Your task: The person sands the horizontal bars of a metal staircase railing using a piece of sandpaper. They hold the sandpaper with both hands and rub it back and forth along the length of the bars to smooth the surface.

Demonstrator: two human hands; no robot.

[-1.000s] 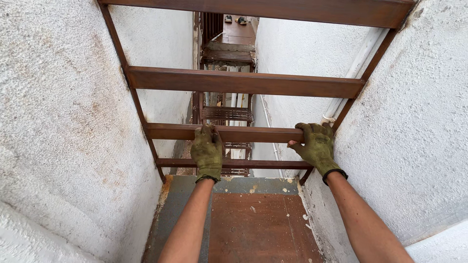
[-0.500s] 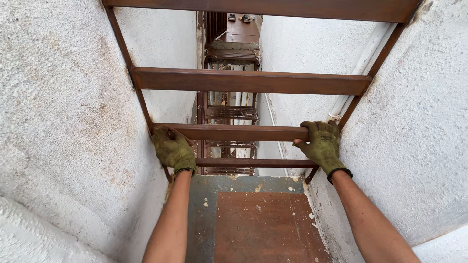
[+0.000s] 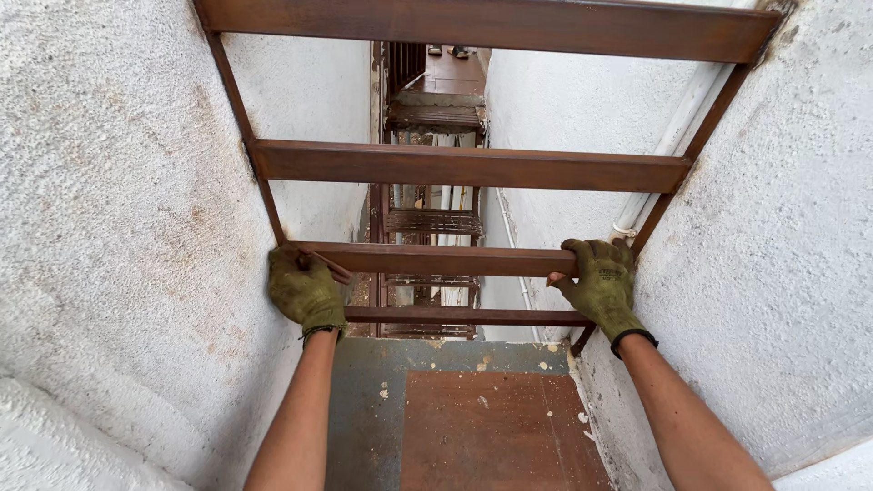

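A rusty brown metal frame with flat cross bars spans the gap between two rough white walls. Both my hands wear green work gloves. My left hand [image 3: 305, 291] grips the left end of one cross bar [image 3: 446, 260], close to the left wall. My right hand [image 3: 598, 282] is closed on the right end of the same bar, beside the right wall. Another bar [image 3: 468, 165] lies farther up, and a thinner one [image 3: 464, 316] sits just below my hands.
Rough plastered walls [image 3: 118, 227] close in on both sides. Below is a brown and grey metal platform [image 3: 491, 427] with white flecks. Farther down the shaft, metal stair landings [image 3: 435, 221] and pipes show. A white pipe [image 3: 677, 136] runs along the right wall.
My left hand has slid left along the bar from its middle to the left end. My right hand stays at the right end.
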